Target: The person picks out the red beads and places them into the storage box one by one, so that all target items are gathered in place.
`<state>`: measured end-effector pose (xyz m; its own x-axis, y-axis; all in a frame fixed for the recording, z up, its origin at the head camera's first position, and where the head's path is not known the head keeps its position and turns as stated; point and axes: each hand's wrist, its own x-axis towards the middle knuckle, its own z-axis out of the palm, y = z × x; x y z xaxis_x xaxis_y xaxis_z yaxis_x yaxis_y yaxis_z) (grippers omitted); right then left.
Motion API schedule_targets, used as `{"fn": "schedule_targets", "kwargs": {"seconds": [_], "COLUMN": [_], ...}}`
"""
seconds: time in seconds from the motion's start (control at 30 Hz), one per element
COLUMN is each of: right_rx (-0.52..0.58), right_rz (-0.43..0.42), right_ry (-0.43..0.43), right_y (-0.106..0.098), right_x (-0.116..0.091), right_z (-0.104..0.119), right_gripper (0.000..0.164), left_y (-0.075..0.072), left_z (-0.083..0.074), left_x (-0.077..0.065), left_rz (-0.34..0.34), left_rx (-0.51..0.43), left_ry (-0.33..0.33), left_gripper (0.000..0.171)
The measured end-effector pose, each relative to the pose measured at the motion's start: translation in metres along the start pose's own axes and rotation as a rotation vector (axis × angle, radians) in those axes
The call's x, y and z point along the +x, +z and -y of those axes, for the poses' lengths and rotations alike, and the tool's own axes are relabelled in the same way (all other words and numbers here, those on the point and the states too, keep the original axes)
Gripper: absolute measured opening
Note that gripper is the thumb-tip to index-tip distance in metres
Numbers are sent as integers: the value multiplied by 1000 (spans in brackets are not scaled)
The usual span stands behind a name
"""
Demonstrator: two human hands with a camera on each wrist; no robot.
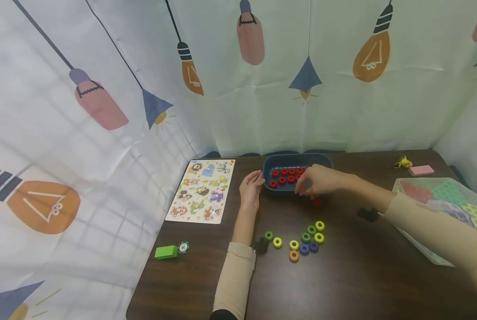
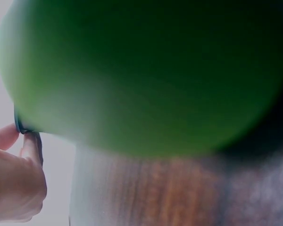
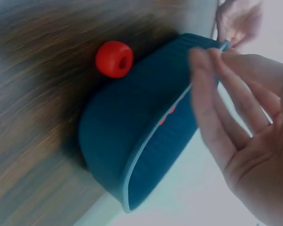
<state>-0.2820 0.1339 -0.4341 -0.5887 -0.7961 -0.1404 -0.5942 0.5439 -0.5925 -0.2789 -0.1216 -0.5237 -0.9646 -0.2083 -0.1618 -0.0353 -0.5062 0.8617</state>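
Note:
A dark blue rectangular tub (image 1: 279,192) stands at the table's back edge with several red beads (image 1: 282,181) inside. My left hand (image 1: 249,192) is at its left end, thumb and fingers pinching the rim; the left wrist view shows fingers at that rim. My right hand (image 1: 322,180) hovers over the tub's front right, fingers bent loosely, with nothing visible between them; its fingertips are blurred in the right wrist view. One red bead (image 3: 114,59) lies on the table in front of the tub. A blurred green bead (image 2: 146,80) fills much of the left wrist view.
Several beads lie nearer on the table, among them yellow (image 1: 294,245), orange (image 1: 294,256) and blue (image 1: 314,246) ones. A picture puzzle board (image 1: 186,213), a green block (image 1: 166,252) and a chip (image 1: 184,247) lie left. A clear box (image 1: 406,240), pink block (image 1: 421,170) and yellow figure (image 1: 403,162) are right.

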Motion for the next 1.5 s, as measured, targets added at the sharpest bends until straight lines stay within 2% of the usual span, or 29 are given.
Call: {"fn": "schedule_targets", "kwargs": {"seconds": [0.13,0.23,0.37,0.5,0.67,0.87,1.0,1.1,1.23,1.37,1.5], "right_rx": [-204,-281,-352,-418,-421,-319,-140,53,234,225,186], "right_rz": [-34,-18,10,-47,-95,-45,40,91,112,89,82], "right_ry": [-5,7,1,1,-19,-27,19,79,135,154,201], "right_y": [10,22,40,51,55,47,26,2,-29,-51,-54], "right_x": [-11,-19,-28,-32,-31,-31,-29,-25,-14,6,27], "right_z": [0,0,-2,-9,-16,-12,-6,-2,-4,-12,-29], "right_gripper": [27,28,33,34,35,35,38,42,45,44,49], "left_y": [-2,-3,-3,-3,-3,-2,-2,-1,-1,-1,-1], "left_z": [-1,-2,-2,-3,-2,1,2,2,4,3,4], "left_x": [1,1,0,2,2,3,1,0,-1,-1,2], "left_rz": [0,-7,-14,3,20,2,-1,4,7,0,-2], "left_rx": [-2,-4,-6,-8,-26,-29,-20,-16,-11,-3,-10], "left_ry": [3,2,7,14,5,11,9,6,-2,0,7], "left_gripper": [44,43,43,44,47,47,46,46,45,43,43]}}
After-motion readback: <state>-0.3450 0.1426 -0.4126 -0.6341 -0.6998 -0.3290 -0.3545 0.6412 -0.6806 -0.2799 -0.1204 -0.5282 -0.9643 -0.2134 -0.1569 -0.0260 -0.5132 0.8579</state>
